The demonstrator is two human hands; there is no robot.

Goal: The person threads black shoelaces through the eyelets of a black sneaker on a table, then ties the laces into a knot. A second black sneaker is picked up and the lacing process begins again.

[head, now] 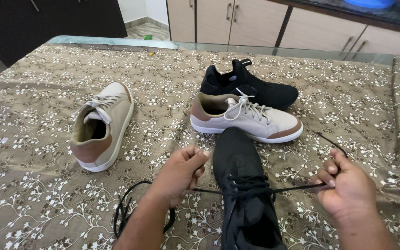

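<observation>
Fingers of left hand and right hand clenched on black lace, black shoe between

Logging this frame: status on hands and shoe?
Left hand and right hand both gripping black lace, pulled taut across black shoe. Beige shoe lies just beyond.

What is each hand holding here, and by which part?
Each hand pinches one end of the black lace threaded through the near black shoe: left hand the left strand, right hand the right strand, pulled taut sideways.
</observation>
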